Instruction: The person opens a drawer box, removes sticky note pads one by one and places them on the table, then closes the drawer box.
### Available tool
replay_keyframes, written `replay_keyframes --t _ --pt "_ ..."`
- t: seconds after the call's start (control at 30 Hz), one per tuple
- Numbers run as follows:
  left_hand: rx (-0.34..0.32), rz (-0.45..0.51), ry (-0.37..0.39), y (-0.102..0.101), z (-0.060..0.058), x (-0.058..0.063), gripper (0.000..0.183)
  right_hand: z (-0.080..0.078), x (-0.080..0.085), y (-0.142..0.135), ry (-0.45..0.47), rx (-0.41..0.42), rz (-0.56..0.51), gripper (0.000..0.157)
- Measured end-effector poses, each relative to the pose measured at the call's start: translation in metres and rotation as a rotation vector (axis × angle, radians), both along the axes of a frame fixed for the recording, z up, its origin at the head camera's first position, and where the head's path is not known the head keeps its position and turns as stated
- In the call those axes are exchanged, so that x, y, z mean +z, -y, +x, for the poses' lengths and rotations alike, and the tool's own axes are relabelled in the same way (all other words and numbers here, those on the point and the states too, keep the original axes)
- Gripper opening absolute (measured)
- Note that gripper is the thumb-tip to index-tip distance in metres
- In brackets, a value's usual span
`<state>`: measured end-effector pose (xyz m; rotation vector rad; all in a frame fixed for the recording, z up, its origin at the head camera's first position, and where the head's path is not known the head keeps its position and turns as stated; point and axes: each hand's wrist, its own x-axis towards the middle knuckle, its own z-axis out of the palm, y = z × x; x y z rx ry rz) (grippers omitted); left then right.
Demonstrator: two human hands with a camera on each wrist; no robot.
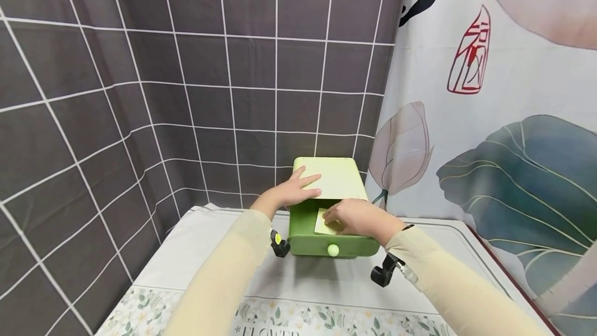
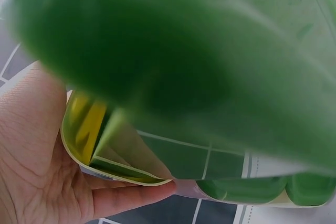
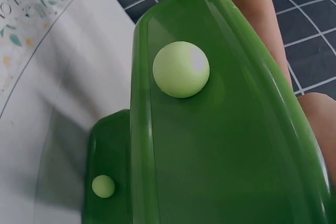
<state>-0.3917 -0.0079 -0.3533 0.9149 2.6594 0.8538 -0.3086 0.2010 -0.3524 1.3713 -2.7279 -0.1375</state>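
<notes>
A small green drawer cabinet with a pale yellow-green top [image 1: 332, 176] stands on the table, its upper drawer [image 1: 310, 244] pulled out. My left hand [image 1: 295, 189] rests on the top's left front edge with fingers spread; the left wrist view shows this hand [image 2: 39, 150] beside the cabinet's pale rim. My right hand [image 1: 359, 218] reaches down into the drawer, curled fingers pinching a pale yellow paper pad [image 1: 322, 224]. Part of the pad is hidden beneath that hand. In the right wrist view, the drawer's round pale knob [image 3: 181, 70] faces the camera and hides most of the right hand.
A lower drawer with its own knob [image 3: 103, 186] sits below the pulled-out one. The table carries a white cloth [image 1: 210, 240] with a floral border [image 1: 284, 315]. Behind hang a dark grid-patterned curtain [image 1: 252, 108] and a white printed curtain [image 1: 420, 71].
</notes>
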Motion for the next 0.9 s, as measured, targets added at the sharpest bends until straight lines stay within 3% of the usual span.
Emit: replay_keyframes --t 0.13,0.27,0.37,0.57,0.9 --pt "-0.006 0.009 0.026 0.0 0.0 -0.001 0.062 0.0 -0.001 -0.001 0.035 0.01 -0.051 0.028" --pt "-0.009 0.02 0.027 -0.001 -0.001 -0.002 0.062 -0.002 0.0 -0.002 0.035 0.044 -0.089 0.004" --pt "-0.005 0.009 0.013 0.0 -0.002 -0.002 0.062 -0.004 0.001 -0.002 0.035 0.079 -0.119 0.015" --pt "-0.003 -0.013 0.001 0.0 0.003 -0.001 0.06 -0.003 0.001 -0.006 0.064 0.058 -0.171 0.015" --pt "-0.004 0.003 0.01 0.001 0.001 0.001 0.061 -0.001 0.008 -0.013 0.02 0.033 -0.25 0.015"
